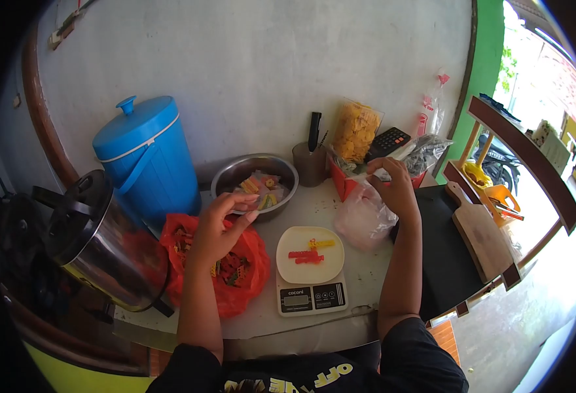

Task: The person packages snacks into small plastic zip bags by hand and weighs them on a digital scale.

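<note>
My left hand point(217, 229) is over the red plastic bag point(260, 288), near the rim of a steel bowl point(289, 200). Its thumb and fingers are apart and nothing shows between them. On the right, my right hand point(396, 187) has its fingers pinched at the top of a thin clear plastic bag point(366, 219). Between my arms stands a white digital kitchen scale point(288, 309). Red ridged pieces point(306, 257) and a yellow one point(326, 243) lie on its plate. Similar coloured pieces point(235, 270) fill the red bag, and small filled packets point(262, 187) lie in the bowl.
A blue lidded drink cooler point(154, 164) and a large steel pot point(108, 242) stand left. Behind are a knife point(314, 131) in a holder and a red box point(347, 187) with a snack bag point(359, 131) and calculator point(387, 143). A wooden cutting board point(481, 236) lies right.
</note>
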The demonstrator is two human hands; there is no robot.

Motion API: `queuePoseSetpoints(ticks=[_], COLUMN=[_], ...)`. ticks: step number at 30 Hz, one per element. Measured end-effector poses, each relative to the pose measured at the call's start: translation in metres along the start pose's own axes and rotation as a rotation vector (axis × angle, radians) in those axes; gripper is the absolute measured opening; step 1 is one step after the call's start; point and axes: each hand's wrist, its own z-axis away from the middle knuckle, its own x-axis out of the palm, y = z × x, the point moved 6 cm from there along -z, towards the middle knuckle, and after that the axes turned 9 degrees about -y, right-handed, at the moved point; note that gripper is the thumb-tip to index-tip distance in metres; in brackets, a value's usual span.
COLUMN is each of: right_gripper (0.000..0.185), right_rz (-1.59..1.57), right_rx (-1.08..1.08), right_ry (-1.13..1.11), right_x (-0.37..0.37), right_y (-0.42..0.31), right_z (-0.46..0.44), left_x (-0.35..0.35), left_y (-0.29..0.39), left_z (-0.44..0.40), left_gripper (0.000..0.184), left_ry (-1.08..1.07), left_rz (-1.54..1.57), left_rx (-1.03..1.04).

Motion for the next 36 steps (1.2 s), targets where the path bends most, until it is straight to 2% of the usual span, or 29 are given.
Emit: queuePoseSetpoints(ticks=[4, 7, 10, 13, 16, 20, 22, 26, 31, 36], right_gripper=[0.015, 0.016, 0.02, 0.02, 0.02, 0.017, 0.016, 0.014, 0.016, 0.021], right_rz=[-0.528, -0.791, -1.001, -1.056, -0.929, -0.907, -0.902, -0.957, -1.007, -0.882], right_rx=[-0.023, 0.132, 0.14, 0.062, 0.048, 0.066, 0.01, 0.044, 0.035, -0.04], right_ry=[-0.057, -0.208, -0.272, -0.395, -0.487, -0.463, -0.423, -0.408, -0.455, -0.39], right_x=[0.025, 0.06, 0.088, 0.103, 0.106, 0.099, 0.098, 0.097, 0.103, 0.092], right_y=[-0.033, -0.057, -0.073, -0.087, -0.094, -0.103, -0.102, -0.103, -0.105, -0.113], right_z=[-0.004, 0.0, 0.005, 0.01, 0.012, 0.013, 0.013, 0.014, 0.017, 0.016], left_x=[0.023, 0.037, 0.04, 0.036, 0.027, 0.018, 0.016, 0.017, 0.02, 0.016], left_y=[0.013, 0.011, -0.001, -0.009, -0.008, -0.005, -0.006, -0.001, -0.004, -0.011], left_z=[-0.012, -0.018, -0.018, -0.013, -0.009, -0.004, -0.004, -0.004, -0.002, -0.001], left_gripper=[0.029, 0.03, 0.03, 0.027, 0.024, 0.021, 0.022, 0.026, 0.032, 0.032], left_ry=[-0.003, 0.015, 0.021, 0.045, 0.058, 0.094, 0.104, 0.087, 0.008, 0.017], left_rz=[0.079, 0.138, 0.249, 0.389, 0.436, 0.451, 0.422, 0.46, 0.473, 0.483], left_rx=[0.067, 0.082, 0.031, -0.008, -0.043, -0.077, -0.045, 0.013, -0.068, -0.05])
